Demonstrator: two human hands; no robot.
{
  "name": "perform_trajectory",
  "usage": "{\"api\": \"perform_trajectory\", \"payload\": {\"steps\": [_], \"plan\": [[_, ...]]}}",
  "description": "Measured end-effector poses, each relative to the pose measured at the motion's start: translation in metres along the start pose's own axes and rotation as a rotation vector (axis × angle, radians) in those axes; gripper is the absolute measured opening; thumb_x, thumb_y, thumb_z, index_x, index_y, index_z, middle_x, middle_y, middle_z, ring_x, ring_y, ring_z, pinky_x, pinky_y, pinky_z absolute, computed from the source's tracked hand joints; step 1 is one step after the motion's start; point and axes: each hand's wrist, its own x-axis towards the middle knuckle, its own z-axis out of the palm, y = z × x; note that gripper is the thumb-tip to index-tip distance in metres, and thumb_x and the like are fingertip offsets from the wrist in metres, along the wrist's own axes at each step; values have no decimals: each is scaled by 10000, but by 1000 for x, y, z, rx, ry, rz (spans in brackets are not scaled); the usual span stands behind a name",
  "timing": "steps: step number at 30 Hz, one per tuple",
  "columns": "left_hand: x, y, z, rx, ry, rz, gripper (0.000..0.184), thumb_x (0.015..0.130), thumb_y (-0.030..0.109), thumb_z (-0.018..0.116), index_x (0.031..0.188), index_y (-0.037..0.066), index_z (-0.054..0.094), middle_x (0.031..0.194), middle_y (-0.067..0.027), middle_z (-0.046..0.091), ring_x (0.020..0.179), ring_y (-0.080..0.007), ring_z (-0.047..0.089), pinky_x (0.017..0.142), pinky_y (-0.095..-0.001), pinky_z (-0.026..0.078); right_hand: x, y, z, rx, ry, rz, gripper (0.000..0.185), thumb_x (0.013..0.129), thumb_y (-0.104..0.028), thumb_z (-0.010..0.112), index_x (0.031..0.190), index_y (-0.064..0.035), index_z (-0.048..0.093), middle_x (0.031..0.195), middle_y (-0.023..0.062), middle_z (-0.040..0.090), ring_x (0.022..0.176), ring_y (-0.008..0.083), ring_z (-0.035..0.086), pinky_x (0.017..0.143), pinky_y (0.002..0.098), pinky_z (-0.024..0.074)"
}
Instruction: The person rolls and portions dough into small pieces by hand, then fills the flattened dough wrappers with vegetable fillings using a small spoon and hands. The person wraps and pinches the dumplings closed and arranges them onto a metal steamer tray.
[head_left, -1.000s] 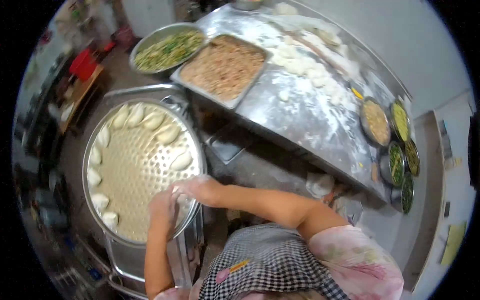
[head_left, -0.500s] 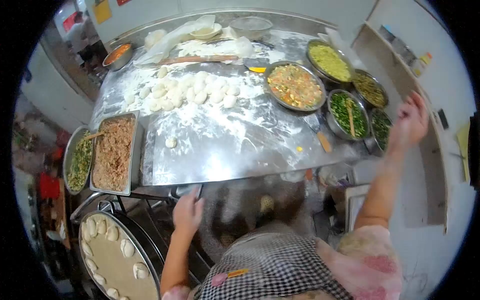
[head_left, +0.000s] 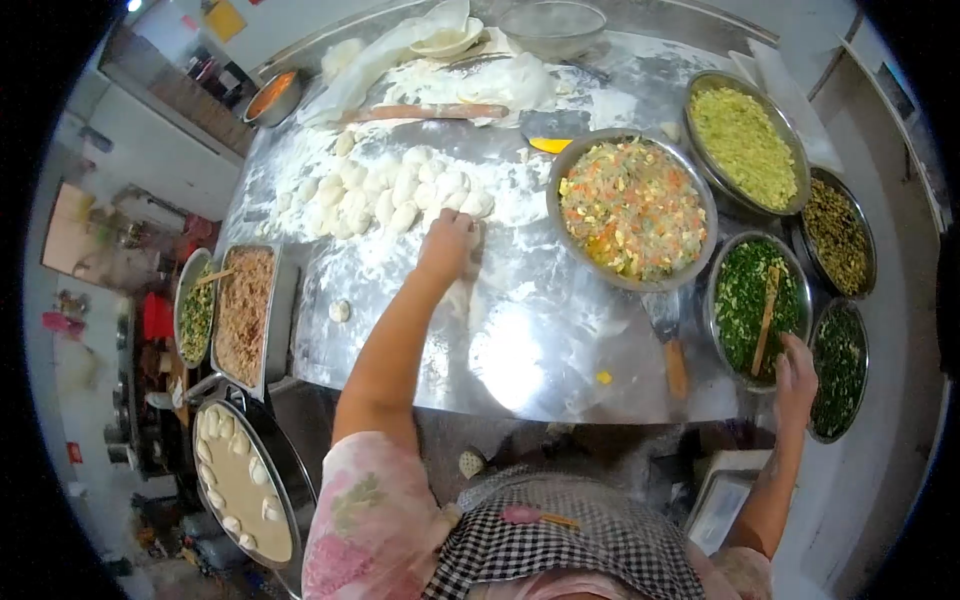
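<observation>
My left hand (head_left: 449, 243) reaches over the floured steel table and touches the near right edge of a cluster of dough pieces (head_left: 365, 195); its fingers are curled down, and what they hold, if anything, is hidden. At the lower right, my right hand (head_left: 796, 377) is at the near rim of a bowl of chopped greens (head_left: 738, 310), beside the lower end of a wooden stick (head_left: 768, 318) lying in the greens. Its fingers are bent, and their grip on the stick cannot be made out. A single dough piece (head_left: 340, 311) lies apart on the table.
A bowl of mixed filling (head_left: 633, 210) and a bowl of yellow-green shreds (head_left: 744, 150) stand at the right. A rolling pin (head_left: 425, 113) lies behind the dough. The meat tray (head_left: 244, 315) and the round pan of dumplings (head_left: 243, 490) are at the left.
The view has turned from the dumpling pan to the table. My left hand has moved from the table's front edge to the dough. My right hand has come down to the greens bowl.
</observation>
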Motion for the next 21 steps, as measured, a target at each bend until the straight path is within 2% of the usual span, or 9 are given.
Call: {"api": "perform_trajectory", "payload": {"steps": [2, 5, 7, 10, 11, 14, 17, 20, 21], "plan": [[-25, 35, -51, -204, 26, -103, 256, 776, 45, 574, 1026, 85, 536, 1118, -230, 489, 970, -385, 523, 862, -385, 474, 10, -6, -1, 54, -26, 19, 295, 840, -61, 531, 1129, -30, 583, 1182, 150, 570, 1138, 305, 514, 998, 377, 363], [-95, 62, -54, -264, -113, -124, 183, 819, 143, 557, 989, 78, 575, 1117, -221, 521, 990, -367, 540, 849, -413, 474, 19, -17, 8, 166, -122, -18, 277, 849, -39, 519, 1116, -22, 591, 1156, 154, 582, 1100, 269, 544, 952, 345, 401], [-133, 71, -51, -333, -278, -105, 252, 844, 257, 547, 1022, 94, 618, 1084, -199, 559, 1016, -344, 541, 858, -446, 457, 22, -28, 21, 183, -194, -43, 271, 846, -26, 530, 1109, -12, 593, 1126, 150, 595, 1040, 252, 578, 901, 322, 435], [-128, 62, -58, -255, -105, -121, 357, 844, 309, 547, 1153, 137, 593, 1087, -171, 560, 1035, -346, 533, 912, -472, 412, 25, -49, 36, 259, -269, -66, 239, 884, -37, 506, 1098, 37, 584, 1125, 137, 591, 1044, 239, 558, 923, 300, 394], [-122, 50, -45, -323, -96, -213, 548, 838, 350, 576, 1291, 59, 471, 1239, -189, 479, 1223, -338, 400, 1007, -433, 339, 26, -55, 39, 261, -262, -132, 224, 876, -28, 509, 1072, 40, 593, 1094, 134, 605, 1038, 244, 562, 918, 306, 399], [-92, 65, -18, -17, 30, -99, 688, 873, 486, 459, 1362, 14, 353, 1373, -224, 361, 1311, -360, 294, 1078, -440, 231, 15, -84, 42, 225, -292, -210, 248, 838, -22, 520, 1073, 6, 593, 1087, 156, 609, 1012, 273, 588, 890, 345, 447], [-101, 88, 2, 28, -182, 11, 815, 876, 584, 350, 1375, -54, 269, 1440, -239, 250, 1355, -370, 198, 1104, -456, 145, -3, -108, 42, 235, -397, -227, 261, 832, -32, 508, 1077, 15, 586, 1055, 178, 609, 1023, 312, 572, 906, 357, 433], [-106, 86, -3, 39, -183, 40, 855, 868, 613, 336, 1367, -78, 256, 1443, -243, 235, 1351, -380, 197, 1101, -480, 142, -22, -106, 62, 247, -483, -254, 270, 825, -35, 510, 1080, 23, 579, 1055, 187, 605, 1026, 333, 562, 914, 367, 424], [-100, 81, -1, 31, -160, 30, 844, 866, 609, 347, 1379, -54, 249, 1452, -228, 224, 1348, -391, 196, 1095, -497, 142, -27, -107, 67, 251, -512, -261, 272, 823, -36, 512, 1080, 25, 578, 1056, 190, 604, 1026, 339, 559, 916, 371, 422]]}}
